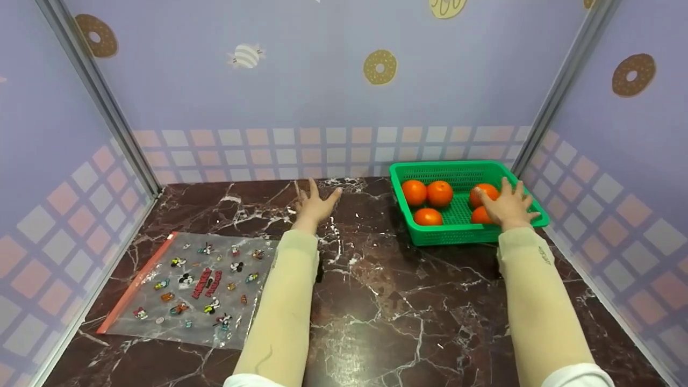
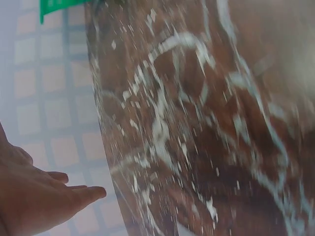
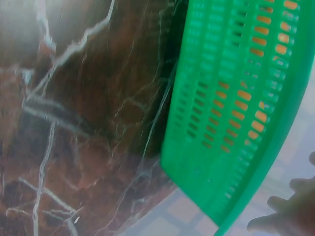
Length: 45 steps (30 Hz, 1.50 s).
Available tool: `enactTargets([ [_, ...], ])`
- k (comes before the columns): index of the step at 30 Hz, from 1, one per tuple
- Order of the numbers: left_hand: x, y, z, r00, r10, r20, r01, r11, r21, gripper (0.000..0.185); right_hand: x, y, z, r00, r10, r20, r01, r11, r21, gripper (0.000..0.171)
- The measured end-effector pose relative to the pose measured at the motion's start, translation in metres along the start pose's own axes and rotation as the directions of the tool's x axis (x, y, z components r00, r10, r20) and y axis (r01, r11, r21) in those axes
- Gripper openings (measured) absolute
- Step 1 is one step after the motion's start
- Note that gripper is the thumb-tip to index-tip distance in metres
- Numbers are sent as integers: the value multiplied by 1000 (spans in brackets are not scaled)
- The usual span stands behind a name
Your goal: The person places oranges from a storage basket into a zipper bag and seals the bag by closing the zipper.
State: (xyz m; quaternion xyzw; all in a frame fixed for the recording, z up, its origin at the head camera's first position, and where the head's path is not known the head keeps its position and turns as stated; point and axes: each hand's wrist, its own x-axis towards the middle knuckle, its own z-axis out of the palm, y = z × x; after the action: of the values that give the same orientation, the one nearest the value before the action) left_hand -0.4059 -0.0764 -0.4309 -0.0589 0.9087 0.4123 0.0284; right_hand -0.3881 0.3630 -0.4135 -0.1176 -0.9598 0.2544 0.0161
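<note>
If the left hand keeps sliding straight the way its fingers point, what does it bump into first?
Probably the back wall. The left hand lies flat on the table, fingers pointing away from the person, and only bare marble shows ahead of it. The basket sits off to the side, out of that line. Depth is hard to judge.

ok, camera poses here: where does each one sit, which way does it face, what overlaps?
Head: above, facing forward and down at the marble table, sticker bag and green basket of oranges; both forearms, left hand and right hand show.
Left wrist: low beside the left hand, facing along the table to the wall; fingers show.
Right wrist: close to the basket's outer wall; fingertips show.
Shared: table and basket appear in all three.
</note>
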Motion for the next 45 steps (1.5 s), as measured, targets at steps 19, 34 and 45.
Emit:
enactTargets([
  [19, -13, 42, 64, 991, -81, 108, 128, 814, -567, 79, 0, 55, -18, 991, 136, 6, -135, 976, 173, 101],
  [34, -27, 69, 95, 899, 136, 417, 229, 665, -711, 68, 4, 62, -18, 986, 155, -64, -143, 976, 166, 87],
  [45, -24, 74, 104, 899, 112, 422, 258, 644, -720, 52, 3, 61, -17, 988, 131, -86, -126, 990, 64, 75],
])
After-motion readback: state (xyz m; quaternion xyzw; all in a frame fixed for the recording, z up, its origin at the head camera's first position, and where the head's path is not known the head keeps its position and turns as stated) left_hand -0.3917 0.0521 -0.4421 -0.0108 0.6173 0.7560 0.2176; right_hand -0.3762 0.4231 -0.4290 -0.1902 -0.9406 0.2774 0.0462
